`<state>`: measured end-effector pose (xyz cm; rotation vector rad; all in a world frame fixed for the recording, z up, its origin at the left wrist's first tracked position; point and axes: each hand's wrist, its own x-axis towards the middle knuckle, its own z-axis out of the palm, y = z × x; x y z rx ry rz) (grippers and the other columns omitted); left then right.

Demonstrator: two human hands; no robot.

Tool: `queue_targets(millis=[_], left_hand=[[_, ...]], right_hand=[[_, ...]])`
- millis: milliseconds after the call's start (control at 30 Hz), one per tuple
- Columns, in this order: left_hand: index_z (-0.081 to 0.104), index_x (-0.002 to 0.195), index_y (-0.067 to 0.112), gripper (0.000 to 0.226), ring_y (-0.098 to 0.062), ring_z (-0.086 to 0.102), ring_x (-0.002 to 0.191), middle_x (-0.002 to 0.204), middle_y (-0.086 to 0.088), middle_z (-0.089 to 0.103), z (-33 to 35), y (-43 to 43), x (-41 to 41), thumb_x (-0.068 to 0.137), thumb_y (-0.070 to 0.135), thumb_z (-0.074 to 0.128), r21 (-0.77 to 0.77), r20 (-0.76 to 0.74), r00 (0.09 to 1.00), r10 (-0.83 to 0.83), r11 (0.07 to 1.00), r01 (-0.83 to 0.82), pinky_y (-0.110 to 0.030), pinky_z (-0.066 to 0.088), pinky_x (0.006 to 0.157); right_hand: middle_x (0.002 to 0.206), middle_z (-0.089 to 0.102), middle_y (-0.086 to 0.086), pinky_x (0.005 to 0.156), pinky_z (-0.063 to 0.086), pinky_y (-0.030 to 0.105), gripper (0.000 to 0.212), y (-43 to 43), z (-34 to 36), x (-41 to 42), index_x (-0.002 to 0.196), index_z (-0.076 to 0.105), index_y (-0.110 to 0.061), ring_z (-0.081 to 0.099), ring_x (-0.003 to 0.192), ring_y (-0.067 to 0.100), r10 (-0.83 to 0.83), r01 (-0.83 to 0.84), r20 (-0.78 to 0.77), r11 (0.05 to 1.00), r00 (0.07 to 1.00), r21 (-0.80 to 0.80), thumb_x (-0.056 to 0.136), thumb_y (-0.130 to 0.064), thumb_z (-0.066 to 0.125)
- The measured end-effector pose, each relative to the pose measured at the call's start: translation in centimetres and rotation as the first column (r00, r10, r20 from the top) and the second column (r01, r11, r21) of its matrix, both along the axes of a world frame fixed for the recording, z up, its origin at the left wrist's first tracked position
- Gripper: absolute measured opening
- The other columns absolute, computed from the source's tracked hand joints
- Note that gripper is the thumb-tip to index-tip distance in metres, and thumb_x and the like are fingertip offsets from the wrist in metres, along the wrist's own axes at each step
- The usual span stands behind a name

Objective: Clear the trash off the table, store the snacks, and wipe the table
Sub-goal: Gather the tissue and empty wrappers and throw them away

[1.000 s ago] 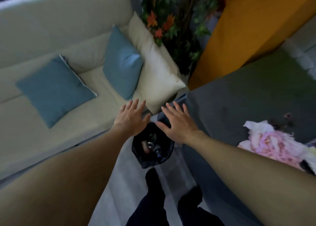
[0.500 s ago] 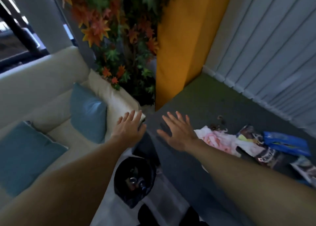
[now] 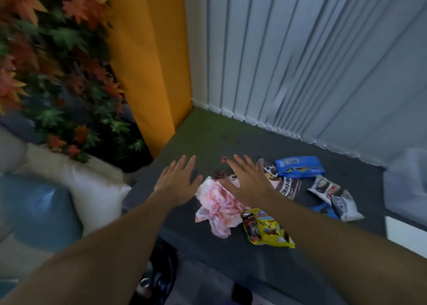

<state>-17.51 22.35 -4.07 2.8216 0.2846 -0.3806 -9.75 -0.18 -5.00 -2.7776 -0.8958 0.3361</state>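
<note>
A crumpled pink and white cloth (image 3: 219, 208) lies on the dark grey table (image 3: 201, 143). My left hand (image 3: 176, 181) hovers open just left of it, fingers spread. Over the cloth's far edge my right hand (image 3: 248, 181) is open too, holding nothing. Dark crumbs (image 3: 220, 174) sit beyond the cloth. A yellow snack bag (image 3: 265, 230) lies near the cloth's right side. A blue snack packet (image 3: 299, 166), a brown and white packet (image 3: 287, 185) and white wrappers (image 3: 335, 195) lie further right. A black trash bag (image 3: 159, 279) with cans stands below the table's near-left edge.
White vertical blinds (image 3: 312, 62) back the table, with a yellow panel (image 3: 147, 50) at its far-left corner. A plant with orange and green leaves (image 3: 57, 73) stands left. A cream sofa carries a white cushion (image 3: 92, 189) and a blue cushion (image 3: 39, 212). A pale box (image 3: 406, 184) sits at right.
The view swung up and right from the trash bag and sofa to the table. Both open hands moved from over the bag to above the cloth and snacks.
</note>
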Motion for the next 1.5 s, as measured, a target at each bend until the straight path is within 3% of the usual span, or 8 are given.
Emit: queue_targets(millis=[167,300,500,600,933,1100,1300,1500], left_hand=[[-0.004,0.156,0.037,0.080,-0.035,0.009,0.150,0.166,0.000,-0.002,-1.7,-4.5,2.6,0.094,0.065,0.037,-0.069,-0.088,0.995,-0.057,0.996,0.051,-0.056,0.022,0.118],[-0.001,0.156,0.036,0.094,-0.037,0.016,0.148,0.165,-0.005,-0.002,-4.2,-6.8,3.4,0.085,0.065,0.054,-0.124,-0.142,0.986,-0.092,0.990,0.074,-0.057,0.034,0.111],[-0.008,0.155,0.040,0.117,-0.033,-0.001,0.151,0.163,-0.001,-0.018,-7.5,-8.0,2.4,0.071,0.074,0.066,-0.095,-0.254,0.960,-0.120,0.991,0.099,-0.061,0.029,0.112],[-0.010,0.153,0.042,0.122,-0.029,0.001,0.151,0.163,0.002,-0.014,-9.0,-8.2,2.0,0.064,0.080,0.065,-0.070,-0.245,0.962,-0.122,0.992,0.108,-0.061,0.030,0.111],[0.035,0.145,0.029,0.075,-0.030,0.044,0.127,0.140,-0.002,0.039,-9.0,-9.7,3.0,0.079,0.034,0.070,-0.088,-0.217,0.975,-0.038,0.996,0.019,-0.043,0.046,0.097],[0.034,0.142,0.031,0.083,-0.024,0.036,0.129,0.141,0.002,0.032,-9.1,-10.0,3.6,0.070,0.051,0.072,0.003,-0.138,0.988,-0.062,0.998,0.063,-0.043,0.048,0.091],[0.006,0.152,0.042,0.120,-0.031,0.025,0.137,0.154,0.001,0.013,-10.4,-11.5,4.8,0.058,0.078,0.070,0.030,-0.173,0.970,-0.171,0.983,0.179,-0.057,0.046,0.096],[0.027,0.148,0.031,0.087,-0.032,0.028,0.133,0.145,-0.004,0.033,-10.1,-12.3,5.6,0.076,0.039,0.074,-0.013,-0.223,0.962,-0.161,0.987,0.162,-0.055,0.045,0.099]], right_hand=[[0.166,-0.001,-0.008,0.119,-0.001,0.058,0.079,-5.2,-1.0,1.8,0.157,0.010,-0.032,-0.007,0.152,0.019,-0.077,0.074,-0.068,0.996,0.995,-0.050,0.092,-0.075,0.026],[0.166,0.006,-0.006,0.118,0.009,0.062,0.083,-8.2,-2.7,2.8,0.155,0.015,-0.031,-0.001,0.152,0.022,-0.099,0.099,-0.095,0.995,0.991,-0.005,0.089,-0.076,0.034],[0.166,-0.003,-0.006,0.118,0.011,0.060,0.099,-8.9,-6.0,3.0,0.156,0.006,-0.032,-0.002,0.152,0.022,-0.022,0.017,-0.201,0.999,0.979,-0.027,0.080,-0.082,0.043],[0.166,-0.003,-0.003,0.120,0.009,0.058,0.104,-8.1,-7.4,2.7,0.156,0.003,-0.035,-0.002,0.153,0.021,0.011,-0.021,-0.272,0.999,0.962,-0.035,0.076,-0.086,0.046],[0.166,0.007,0.000,0.121,0.003,0.056,0.099,-8.2,-9.2,3.2,0.154,0.014,-0.031,-0.001,0.152,0.022,0.046,-0.047,-0.224,0.999,0.974,0.002,0.077,-0.088,0.040],[0.165,0.004,-0.004,0.121,-0.003,0.053,0.098,-9.9,-8.8,3.8,0.154,0.013,-0.031,-0.006,0.152,0.017,0.015,-0.018,-0.182,1.000,0.983,-0.017,0.078,-0.085,0.044],[0.162,-0.001,-0.009,0.121,0.002,0.053,0.107,-11.8,-8.3,3.4,0.154,0.012,-0.030,-0.005,0.151,0.014,0.005,-0.010,-0.196,1.000,0.981,-0.025,0.072,-0.085,0.053],[0.149,0.027,0.001,0.118,0.021,0.043,0.104,-12.9,-8.6,1.4,0.147,0.028,-0.028,0.026,0.137,0.023,0.115,-0.114,-0.110,0.993,0.987,0.020,0.066,-0.085,0.059]])
